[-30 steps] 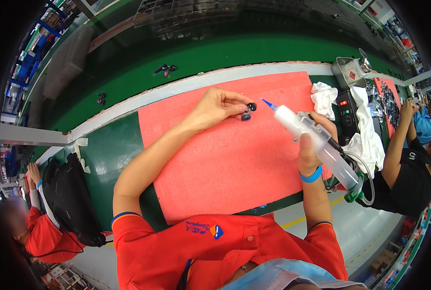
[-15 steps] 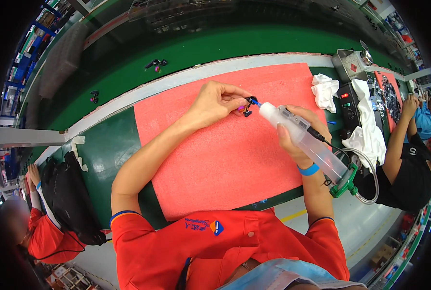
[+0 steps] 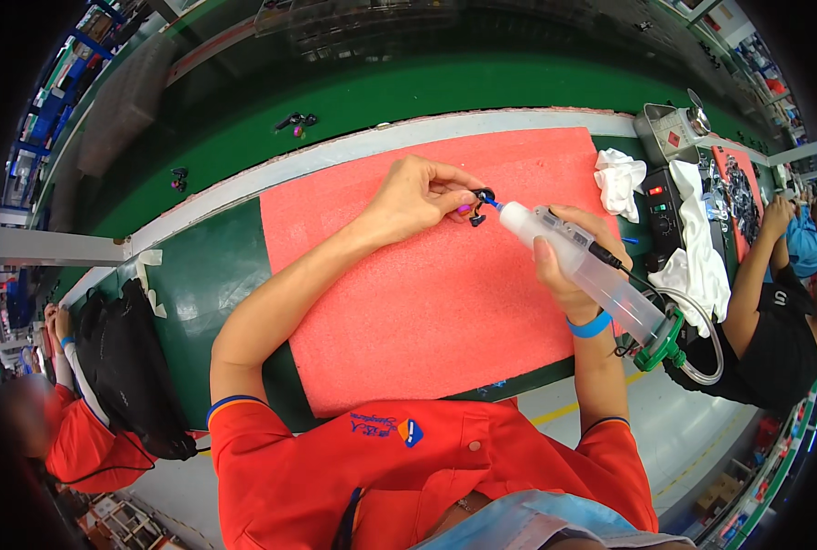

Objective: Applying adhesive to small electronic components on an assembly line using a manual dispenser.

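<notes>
Between the thumb and fingers of my left hand (image 3: 419,194) is a small black part (image 3: 478,218) with a purple piece, held above the pink foam mat (image 3: 399,312). My right hand (image 3: 569,266) is wrapped round a clear glue-dispensing syringe (image 3: 624,307) with a white front end. Its blue needle tip (image 3: 492,203) points left and meets or nearly meets the black part; whether they touch I cannot tell. A green cap (image 3: 662,341) with a clear air hose closes the syringe's rear end, and a black cable runs along its side.
Beyond the mat runs a green conveyor belt (image 3: 353,92) with small black parts (image 3: 296,121) on it. To the right lie white cloths (image 3: 619,183), a black control box (image 3: 662,215) and a metal can (image 3: 662,133). A black bag (image 3: 133,367) is at left. Co-workers sit on both sides.
Both hands, with the black part and the syringe, appear slightly farther right and lower in the picture. The surroundings have shifted a little too. Both grips are the same.
</notes>
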Demonstrator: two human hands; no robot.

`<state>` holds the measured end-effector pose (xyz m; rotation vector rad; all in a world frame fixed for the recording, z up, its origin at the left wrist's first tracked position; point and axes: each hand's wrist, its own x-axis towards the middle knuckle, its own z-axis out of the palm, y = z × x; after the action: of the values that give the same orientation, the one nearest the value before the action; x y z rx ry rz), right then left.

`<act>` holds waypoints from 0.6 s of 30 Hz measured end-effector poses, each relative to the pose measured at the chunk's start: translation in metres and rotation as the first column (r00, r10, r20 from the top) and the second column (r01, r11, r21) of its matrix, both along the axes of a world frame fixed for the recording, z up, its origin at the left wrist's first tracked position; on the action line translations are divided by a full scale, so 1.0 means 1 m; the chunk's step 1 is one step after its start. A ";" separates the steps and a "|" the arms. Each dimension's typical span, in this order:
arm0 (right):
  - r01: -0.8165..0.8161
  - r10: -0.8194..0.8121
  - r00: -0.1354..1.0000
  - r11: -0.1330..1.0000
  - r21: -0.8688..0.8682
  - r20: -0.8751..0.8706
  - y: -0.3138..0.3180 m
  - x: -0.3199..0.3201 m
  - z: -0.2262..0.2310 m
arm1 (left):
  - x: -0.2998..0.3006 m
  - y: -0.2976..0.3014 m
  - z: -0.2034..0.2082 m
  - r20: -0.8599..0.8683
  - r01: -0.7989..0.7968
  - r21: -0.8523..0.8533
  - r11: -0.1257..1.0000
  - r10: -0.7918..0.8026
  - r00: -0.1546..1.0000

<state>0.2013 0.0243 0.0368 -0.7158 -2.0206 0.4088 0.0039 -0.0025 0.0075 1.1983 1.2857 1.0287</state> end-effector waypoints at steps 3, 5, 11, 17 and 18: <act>-0.015 0.017 1.000 0.996 -0.083 0.025 -0.003 0.004 0.002 | 0.001 0.001 0.001 -0.027 0.001 0.013 1.000 -0.001 1.000; -0.028 0.032 0.999 0.992 -0.120 0.033 -0.002 0.004 0.002 | 0.001 0.002 -0.001 0.030 0.003 -0.002 1.000 -0.003 1.000; -0.095 0.080 0.991 0.986 -0.140 -0.109 0.002 0.013 -0.006 | -0.011 0.007 0.002 0.127 -0.020 0.003 1.000 0.019 0.992; -0.176 0.094 0.875 0.976 -0.131 -0.476 -0.002 0.008 -0.016 | -0.060 0.054 0.016 -0.408 -0.298 0.354 0.886 0.433 0.804; -0.167 0.072 0.870 0.974 -0.154 -0.488 -0.004 0.005 -0.015 | -0.073 0.063 0.009 -0.433 -0.308 0.468 0.828 0.519 0.736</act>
<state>0.2067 0.0203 0.0215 -0.5358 -1.5665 0.7837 -0.0686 0.0609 0.0163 1.6070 1.9485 1.3595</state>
